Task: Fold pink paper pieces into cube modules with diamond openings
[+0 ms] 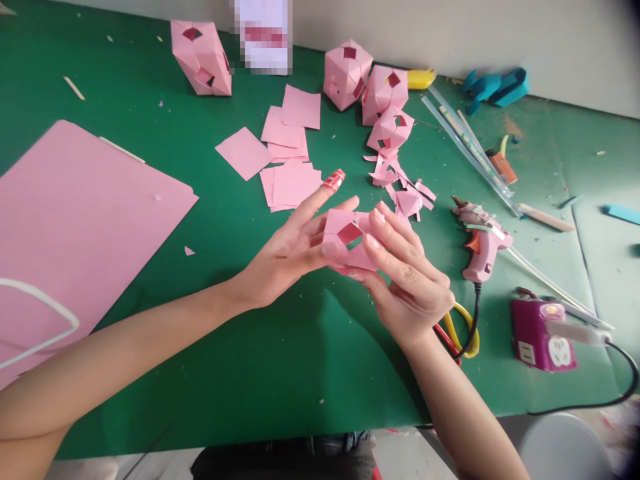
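One paper form (361, 257) in a fingertip pinch between left hand (285, 257) and right hand (413, 277)

Wears a small, close-fitting red wrap (335, 180) around the tip of one finger of the bare left hand (280, 250), patterned with pale marks too small to make out. Leaves the right hand (407, 283) bare as well, along with both slim, smooth forearms (150, 340). Shows dark, nearly black cloth (280, 465) at the lap, with a creased, bluish, denim-like strip (325, 443) along the top, partly in shadow.
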`<state>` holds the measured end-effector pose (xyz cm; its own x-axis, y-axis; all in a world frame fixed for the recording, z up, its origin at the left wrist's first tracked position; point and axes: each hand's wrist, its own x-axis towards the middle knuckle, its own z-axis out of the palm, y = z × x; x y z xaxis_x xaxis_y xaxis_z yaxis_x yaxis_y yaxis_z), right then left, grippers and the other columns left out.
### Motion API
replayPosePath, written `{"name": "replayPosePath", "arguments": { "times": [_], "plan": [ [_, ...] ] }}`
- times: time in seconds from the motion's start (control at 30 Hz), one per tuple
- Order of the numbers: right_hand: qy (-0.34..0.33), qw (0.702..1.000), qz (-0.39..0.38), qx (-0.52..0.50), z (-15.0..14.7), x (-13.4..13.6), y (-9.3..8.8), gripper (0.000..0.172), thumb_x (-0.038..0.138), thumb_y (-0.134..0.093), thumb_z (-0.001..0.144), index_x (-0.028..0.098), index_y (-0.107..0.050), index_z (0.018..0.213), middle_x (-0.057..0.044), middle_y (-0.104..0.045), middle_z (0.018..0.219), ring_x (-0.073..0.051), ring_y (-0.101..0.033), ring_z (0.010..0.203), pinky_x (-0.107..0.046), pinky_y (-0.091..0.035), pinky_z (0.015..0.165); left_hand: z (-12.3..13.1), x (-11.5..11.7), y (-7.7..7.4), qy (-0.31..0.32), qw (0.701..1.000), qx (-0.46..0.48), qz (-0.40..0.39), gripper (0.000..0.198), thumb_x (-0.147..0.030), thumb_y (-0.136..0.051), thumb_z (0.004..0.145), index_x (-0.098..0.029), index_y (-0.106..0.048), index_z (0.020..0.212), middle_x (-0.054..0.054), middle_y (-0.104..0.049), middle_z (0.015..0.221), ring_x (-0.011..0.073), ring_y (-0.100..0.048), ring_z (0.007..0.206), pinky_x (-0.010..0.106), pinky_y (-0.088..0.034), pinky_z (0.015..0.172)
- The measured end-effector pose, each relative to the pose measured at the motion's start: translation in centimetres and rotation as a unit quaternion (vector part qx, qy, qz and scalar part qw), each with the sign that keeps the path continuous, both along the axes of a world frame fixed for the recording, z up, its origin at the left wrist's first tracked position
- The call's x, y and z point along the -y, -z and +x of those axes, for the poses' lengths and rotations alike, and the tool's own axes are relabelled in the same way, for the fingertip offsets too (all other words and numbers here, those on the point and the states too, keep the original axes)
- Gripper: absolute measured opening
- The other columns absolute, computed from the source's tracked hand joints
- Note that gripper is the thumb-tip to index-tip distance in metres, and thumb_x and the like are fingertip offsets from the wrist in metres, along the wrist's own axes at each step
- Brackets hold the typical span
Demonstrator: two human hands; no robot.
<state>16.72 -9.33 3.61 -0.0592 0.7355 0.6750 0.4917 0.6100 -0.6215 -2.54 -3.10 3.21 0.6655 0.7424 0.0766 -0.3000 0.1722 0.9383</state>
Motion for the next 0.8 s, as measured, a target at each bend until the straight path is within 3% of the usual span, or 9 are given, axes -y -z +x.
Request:
{"name": "replayPosePath", "arguments": {
  "times": [0.13,0.2,0.33,0.43,0.67,0.8],
  "plan": [
    [-0.019,0.995,-0.091,-0.047,0.24,0.28,-0.03,0.089,0.055,-0.085,0.081,0.041,-0.044,0.159,-0.003,-0.049,0.164,-0.040,-0.046,0.152,-0.068,-0.049,0.118,-0.29,-0.40,-0.07,-0.004,1.000,-0.006,-0.023,0.073,-0.043,-0.076,0.093,-0.046,-0.041,0.157,0.004,-0.055,0.160,0.0306,-0.062,0.139,0.043,-0.065,0.100],
    [-0.020,0.987,-0.140,-0.076,0.24,0.43,-0.22,0.080,0.059,-0.076,0.089,0.040,-0.043,0.159,-0.003,-0.046,0.167,-0.039,-0.045,0.153,-0.065,-0.052,0.116,-0.37,-0.47,0.04,-0.026,1.000,0.000,-0.014,0.071,-0.041,-0.079,0.090,-0.045,-0.047,0.154,0.004,-0.056,0.159,0.0317,-0.060,0.141,0.045,-0.064,0.102],
    [-0.009,0.977,-0.177,-0.118,-0.04,0.59,-0.48,0.048,0.040,-0.062,0.103,0.038,-0.057,0.150,-0.002,-0.060,0.155,-0.031,-0.057,0.144,-0.052,-0.058,0.114,-0.20,-0.18,0.30,-0.035,0.999,0.019,0.006,0.046,-0.037,-0.074,0.095,-0.038,-0.065,0.140,0.002,-0.058,0.157,0.0298,-0.056,0.145,0.044,-0.058,0.113],
    [0.011,0.979,-0.169,-0.114,-0.27,0.65,-0.42,0.047,0.031,-0.065,0.101,0.039,-0.060,0.147,0.001,-0.068,0.147,-0.027,-0.063,0.139,-0.048,-0.058,0.114,-0.04,0.15,0.47,-0.043,0.999,0.022,0.020,0.042,-0.036,-0.069,0.098,-0.038,-0.066,0.140,0.002,-0.061,0.154,0.0289,-0.056,0.145,0.044,-0.058,0.114],
    [0.007,0.988,-0.133,-0.074,-0.02,0.54,-0.39,0.053,0.028,-0.068,0.099,0.040,-0.058,0.150,0.002,-0.066,0.149,-0.029,-0.065,0.136,-0.052,-0.057,0.115,-0.28,0.18,0.01,-0.072,0.995,-0.009,0.073,0.048,-0.040,-0.074,0.094,-0.037,-0.066,0.141,0.003,-0.056,0.160,0.0346,-0.048,0.151,0.052,-0.055,0.116],
    [-0.001,0.986,-0.144,-0.088,0.07,0.45,-0.74,0.043,0.025,-0.069,0.098,0.039,-0.068,0.139,0.001,-0.065,0.150,-0.031,-0.064,0.137,-0.058,-0.055,0.116,-0.37,0.30,-0.25,-0.088,0.986,-0.041,0.134,0.045,-0.042,-0.078,0.091,-0.035,-0.070,0.135,0.005,-0.053,0.162,0.0364,-0.046,0.153,0.057,-0.050,0.120]
  ]
}}
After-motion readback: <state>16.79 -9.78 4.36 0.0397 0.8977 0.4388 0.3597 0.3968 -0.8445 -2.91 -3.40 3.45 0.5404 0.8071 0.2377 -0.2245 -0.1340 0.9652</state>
